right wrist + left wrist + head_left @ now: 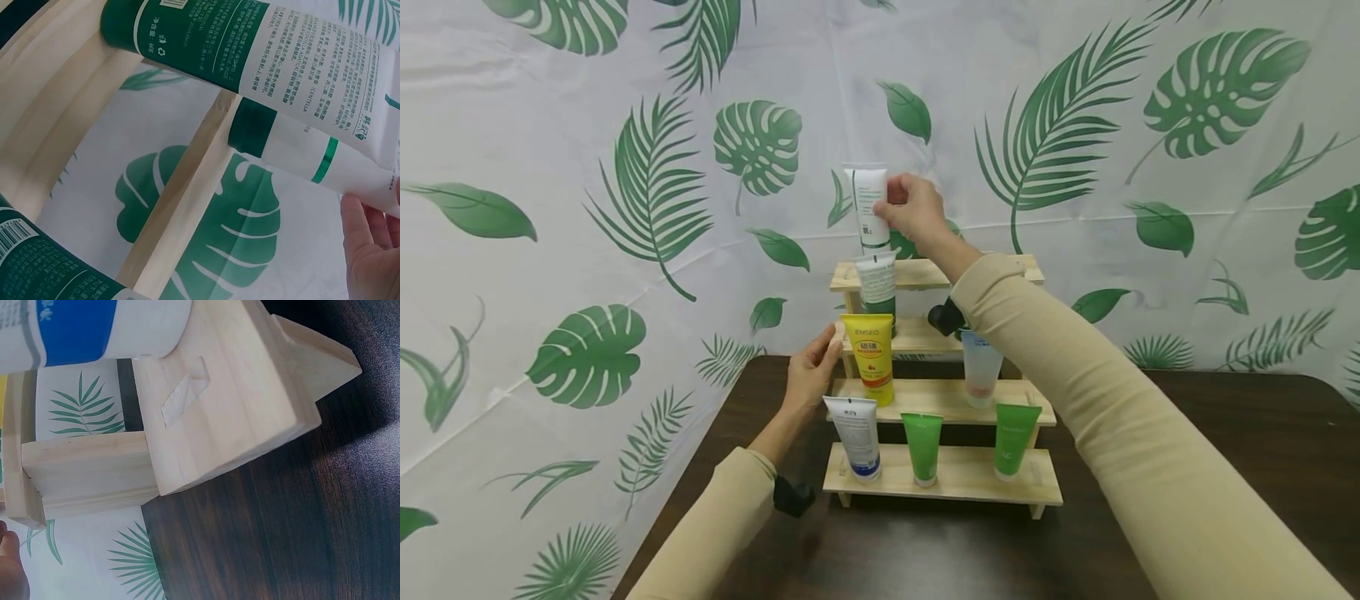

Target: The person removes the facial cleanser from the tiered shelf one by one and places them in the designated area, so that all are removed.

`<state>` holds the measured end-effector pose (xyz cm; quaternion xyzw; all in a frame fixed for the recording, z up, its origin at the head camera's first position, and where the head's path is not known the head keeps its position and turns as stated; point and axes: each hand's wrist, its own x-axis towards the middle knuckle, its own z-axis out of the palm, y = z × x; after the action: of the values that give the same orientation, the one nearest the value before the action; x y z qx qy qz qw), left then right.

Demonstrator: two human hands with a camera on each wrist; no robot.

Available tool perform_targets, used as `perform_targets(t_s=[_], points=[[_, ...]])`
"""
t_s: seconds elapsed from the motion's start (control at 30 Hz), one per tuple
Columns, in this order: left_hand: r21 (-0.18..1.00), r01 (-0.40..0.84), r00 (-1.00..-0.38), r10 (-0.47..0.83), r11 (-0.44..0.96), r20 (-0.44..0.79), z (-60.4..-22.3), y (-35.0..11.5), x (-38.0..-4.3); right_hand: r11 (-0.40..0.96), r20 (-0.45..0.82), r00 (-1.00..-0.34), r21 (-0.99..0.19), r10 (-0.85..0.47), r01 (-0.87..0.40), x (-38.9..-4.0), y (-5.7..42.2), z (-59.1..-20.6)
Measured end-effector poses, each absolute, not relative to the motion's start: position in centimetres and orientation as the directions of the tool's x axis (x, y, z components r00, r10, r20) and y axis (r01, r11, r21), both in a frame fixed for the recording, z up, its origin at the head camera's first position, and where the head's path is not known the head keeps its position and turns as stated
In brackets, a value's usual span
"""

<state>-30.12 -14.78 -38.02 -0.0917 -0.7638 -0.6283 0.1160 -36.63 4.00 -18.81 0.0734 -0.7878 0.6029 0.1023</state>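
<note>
My right hand [917,212] pinches a white squeeze tube [867,204] with a green stripe, upright at the left end of the top shelf. Its dark green cap [253,128] is right at that shelf's surface. My left hand [807,375] grips the left end of the wooden tiered rack [940,487] at the third tier up. Beside those fingers stands a yellow tube [871,358] on the second tier. A white-and-green tube [877,283] stands on the third tier, overlapping the held tube's lower end in the head view.
On the bottom tier stand a white-and-blue tube [853,437] and two green tubes [922,446]. A clear bluish tube [982,367] is on the second tier, partly behind my right sleeve. The rack stands on a dark wooden table [925,550] before a leaf-patterned cloth [820,50].
</note>
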Motion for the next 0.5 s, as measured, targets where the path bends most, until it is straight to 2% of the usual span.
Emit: perform_targets(t_s=[0.5], points=[[0.940, 0.278, -0.959, 0.011, 0.200, 0.282, -37.91, -14.92, -29.96, 0.325, 0.296, -0.954, -0.907, 0.038, -0.268, -36.59, 3.94, -18.94]])
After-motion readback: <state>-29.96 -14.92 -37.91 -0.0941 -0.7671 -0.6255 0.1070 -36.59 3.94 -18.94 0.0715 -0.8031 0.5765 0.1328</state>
